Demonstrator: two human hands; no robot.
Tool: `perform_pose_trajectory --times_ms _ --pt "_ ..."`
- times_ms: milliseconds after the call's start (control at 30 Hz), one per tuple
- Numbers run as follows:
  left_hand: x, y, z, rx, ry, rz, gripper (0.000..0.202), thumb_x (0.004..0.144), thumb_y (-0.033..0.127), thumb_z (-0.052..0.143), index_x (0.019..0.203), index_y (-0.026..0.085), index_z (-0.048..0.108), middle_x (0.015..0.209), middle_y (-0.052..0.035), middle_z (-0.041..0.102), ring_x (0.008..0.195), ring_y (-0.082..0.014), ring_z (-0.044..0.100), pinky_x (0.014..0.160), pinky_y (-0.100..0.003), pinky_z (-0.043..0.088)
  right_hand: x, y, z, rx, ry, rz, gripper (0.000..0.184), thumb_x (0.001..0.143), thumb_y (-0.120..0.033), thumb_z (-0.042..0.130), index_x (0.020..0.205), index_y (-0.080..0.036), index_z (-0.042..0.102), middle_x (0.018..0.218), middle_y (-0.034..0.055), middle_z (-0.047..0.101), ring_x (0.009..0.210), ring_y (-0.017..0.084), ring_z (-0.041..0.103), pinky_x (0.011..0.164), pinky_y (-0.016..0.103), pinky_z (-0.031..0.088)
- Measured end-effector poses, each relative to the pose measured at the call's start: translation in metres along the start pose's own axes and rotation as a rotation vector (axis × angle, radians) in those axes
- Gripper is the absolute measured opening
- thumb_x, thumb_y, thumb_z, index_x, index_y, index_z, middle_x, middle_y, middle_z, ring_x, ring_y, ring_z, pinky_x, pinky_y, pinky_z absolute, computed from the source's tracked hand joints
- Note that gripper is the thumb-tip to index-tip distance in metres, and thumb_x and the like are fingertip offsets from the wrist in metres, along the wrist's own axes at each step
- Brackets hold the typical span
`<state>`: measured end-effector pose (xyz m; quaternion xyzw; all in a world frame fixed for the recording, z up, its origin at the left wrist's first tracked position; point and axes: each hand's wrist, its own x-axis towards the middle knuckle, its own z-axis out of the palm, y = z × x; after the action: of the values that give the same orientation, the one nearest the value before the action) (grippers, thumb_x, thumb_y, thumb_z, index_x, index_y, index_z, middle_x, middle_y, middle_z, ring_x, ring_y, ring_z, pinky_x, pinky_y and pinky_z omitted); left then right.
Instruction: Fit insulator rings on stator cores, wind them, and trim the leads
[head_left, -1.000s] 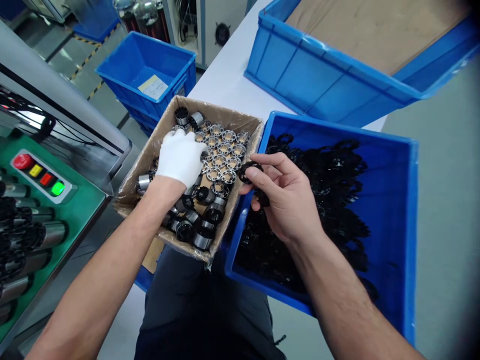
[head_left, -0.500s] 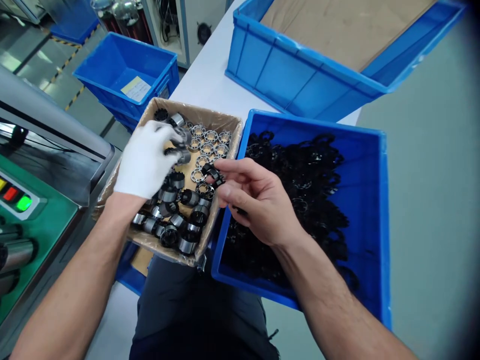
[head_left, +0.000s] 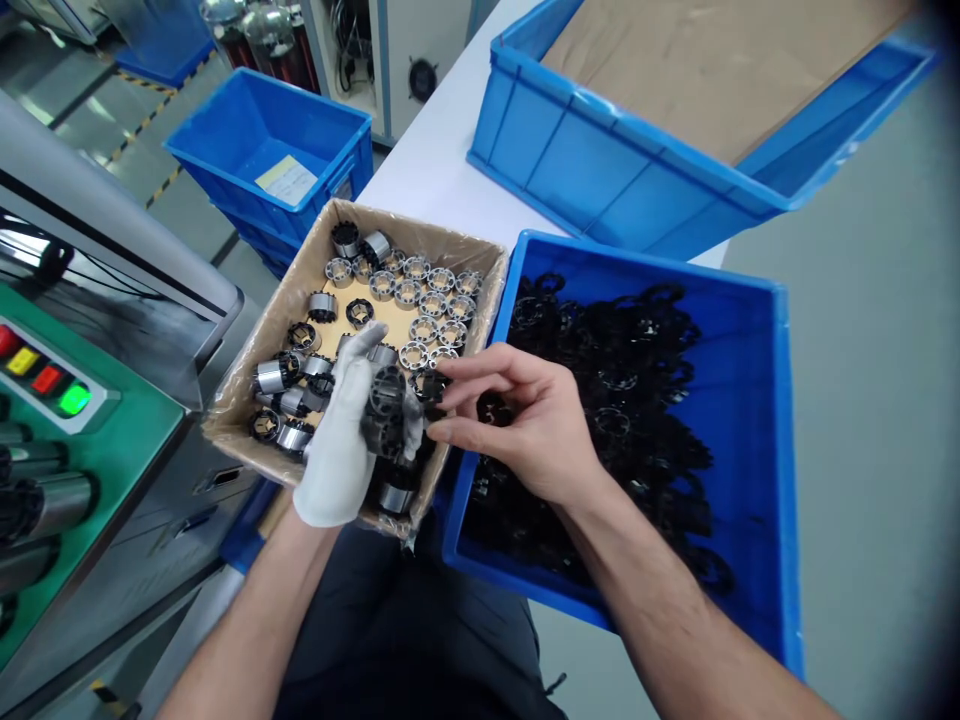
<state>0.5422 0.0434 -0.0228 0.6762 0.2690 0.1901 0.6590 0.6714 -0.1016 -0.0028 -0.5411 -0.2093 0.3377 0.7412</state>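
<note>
My left hand (head_left: 337, 440), in a white glove, is closed around a pair of dark stator cores (head_left: 387, 392), their slotted ends turned toward my right hand. Between the thumb and fingers of my bare right hand (head_left: 536, 420) is a black plastic slotted ring (head_left: 430, 385), held close beside those cores; whether they touch I cannot tell. Another black ring (head_left: 495, 408) is tucked in the right palm. Beneath both hands is a plastic-lined cardboard box (head_left: 251, 345). Bare metal cores (head_left: 433, 304) stand in rows on its right side, and cores with black ends (head_left: 271, 376) lie on its left.
A blue bin (head_left: 757, 450) of loose black rings stands to the right. Behind it, a larger blue crate (head_left: 600, 150) holds cardboard. An open blue bin (head_left: 300, 130) is at the back left. A green machine panel (head_left: 127, 420) with lit buttons borders the left.
My left hand has lifted cores out of the box, turned palm inward and come toward my right hand. My right hand keeps its ring. The view has shifted slightly left.
</note>
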Motion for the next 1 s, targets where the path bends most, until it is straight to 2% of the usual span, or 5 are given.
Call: perform_pose_trajectory --times_ms 200,400,700,900,1000 --pt "-0.011 -0.006 0.005 -0.235 -0.002 -0.095 0.052 0.115 0.076 0.053 0.125 0.03 0.076 0.14 -0.0041 0.082 0.15 -0.0293 0.071 0.131 -0.047 0.058 -0.003 0.009 0.009 -0.062 -0.044 0.014 0.047 0.063 -0.023 0.116 0.104 -0.024 0.094 0.083 0.0032 0.088 0.06 0.013 0.067 0.051 0.024 0.046" --pt "-0.013 -0.01 0.006 -0.118 -0.029 -0.013 0.053 0.119 0.069 0.045 0.139 0.03 0.074 0.156 -0.0059 0.075 0.16 -0.0289 0.063 0.141 -0.047 0.047 -0.005 0.009 0.01 -0.145 0.009 0.015 0.042 0.067 -0.03 0.115 0.103 -0.025 0.095 0.085 0.0043 0.088 0.062 0.014 0.068 0.052 0.025 0.047" --pt "-0.011 -0.003 -0.001 0.15 -0.101 0.156 0.053 0.121 0.063 0.042 0.147 0.025 0.069 0.156 -0.0116 0.072 0.158 -0.0295 0.062 0.144 -0.047 0.041 -0.003 0.009 0.004 -0.175 -0.015 0.011 0.04 0.064 -0.03 0.116 0.099 -0.027 0.097 0.08 0.0039 0.086 0.063 0.015 0.068 0.052 0.025 0.046" --pt "-0.01 0.002 0.005 0.084 -0.139 0.185 0.051 0.118 0.068 0.055 0.141 0.026 0.075 0.148 -0.0104 0.078 0.148 -0.0307 0.07 0.132 -0.047 0.054 -0.002 0.012 0.003 -0.033 -0.026 0.098 0.044 0.061 -0.023 0.116 0.1 -0.029 0.095 0.08 0.0002 0.085 0.07 0.015 0.074 0.064 0.025 0.059" --pt "-0.007 0.003 0.003 -0.08 -0.088 0.038 0.055 0.109 0.079 0.065 0.115 0.027 0.079 0.124 -0.0073 0.084 0.115 -0.0294 0.082 0.1 -0.043 0.068 -0.003 0.006 -0.001 -0.012 -0.041 0.045 0.038 0.074 -0.027 0.111 0.107 -0.03 0.093 0.094 0.0005 0.086 0.074 0.013 0.07 0.068 0.026 0.061"
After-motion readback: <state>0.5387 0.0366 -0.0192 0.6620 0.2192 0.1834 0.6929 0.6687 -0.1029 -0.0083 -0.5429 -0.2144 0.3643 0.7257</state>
